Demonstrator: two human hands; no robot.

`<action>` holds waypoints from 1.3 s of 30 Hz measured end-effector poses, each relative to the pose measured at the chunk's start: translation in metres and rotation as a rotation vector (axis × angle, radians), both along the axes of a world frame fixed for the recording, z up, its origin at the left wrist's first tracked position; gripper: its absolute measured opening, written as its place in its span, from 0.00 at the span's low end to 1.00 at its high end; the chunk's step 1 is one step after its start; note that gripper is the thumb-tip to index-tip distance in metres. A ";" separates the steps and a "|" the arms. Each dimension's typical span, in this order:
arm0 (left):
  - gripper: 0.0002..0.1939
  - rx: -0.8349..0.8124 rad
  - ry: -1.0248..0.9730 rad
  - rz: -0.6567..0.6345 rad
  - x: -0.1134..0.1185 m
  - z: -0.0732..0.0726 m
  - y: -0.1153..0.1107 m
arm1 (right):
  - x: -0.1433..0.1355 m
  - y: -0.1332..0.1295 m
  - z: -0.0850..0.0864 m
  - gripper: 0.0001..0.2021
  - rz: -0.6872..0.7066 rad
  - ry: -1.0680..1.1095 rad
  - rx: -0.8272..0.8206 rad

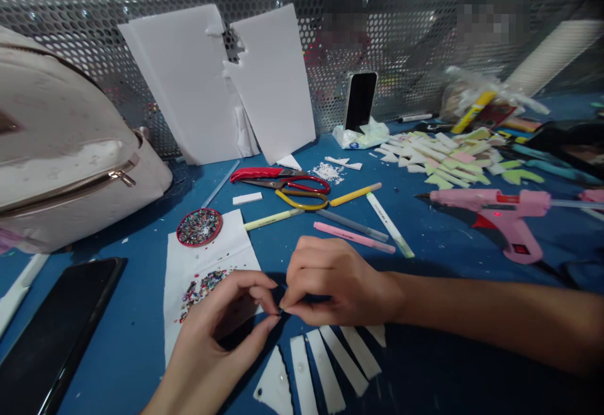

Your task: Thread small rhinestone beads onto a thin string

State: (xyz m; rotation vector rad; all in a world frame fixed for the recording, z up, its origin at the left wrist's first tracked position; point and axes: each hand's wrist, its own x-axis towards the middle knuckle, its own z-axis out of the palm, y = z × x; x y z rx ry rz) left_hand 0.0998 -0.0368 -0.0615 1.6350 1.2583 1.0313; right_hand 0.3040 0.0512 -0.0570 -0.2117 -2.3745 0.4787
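Fingers (pixel 268 326) of our left hand (pixel 201 346) and right hand (pixel 330 280) are pinched, nearly tip to tip; can't tell if they've got anything. White strips (pixel 325 371): right of the paper sheet (pixel 243 245), nearer us. Probably light, stiffish, snappable, so grab long edges, dodging shiny blobs (pixel 301 368).

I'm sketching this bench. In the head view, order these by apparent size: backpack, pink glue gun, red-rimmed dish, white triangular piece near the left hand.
1. Backpack, though the frame cuts it off
2. Pink glue gun
3. Red-rimmed dish and white triangular piece: too alike to rank, and the piece is nearer the camera
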 end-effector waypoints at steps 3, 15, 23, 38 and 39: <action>0.12 -0.005 0.011 -0.005 -0.001 0.000 -0.001 | 0.000 0.000 0.000 0.05 0.001 0.002 0.003; 0.15 0.101 0.104 -0.015 0.001 0.003 -0.002 | -0.001 -0.001 -0.001 0.04 0.011 -0.019 0.051; 0.13 0.124 0.138 -0.011 0.000 0.004 -0.005 | 0.002 0.000 -0.001 0.04 0.056 -0.052 0.029; 0.11 0.115 0.157 0.003 -0.001 0.002 -0.002 | 0.004 0.004 -0.003 0.09 0.133 -0.054 -0.072; 0.11 0.122 0.164 -0.002 -0.001 0.002 -0.002 | 0.003 0.004 -0.003 0.09 0.134 -0.055 -0.072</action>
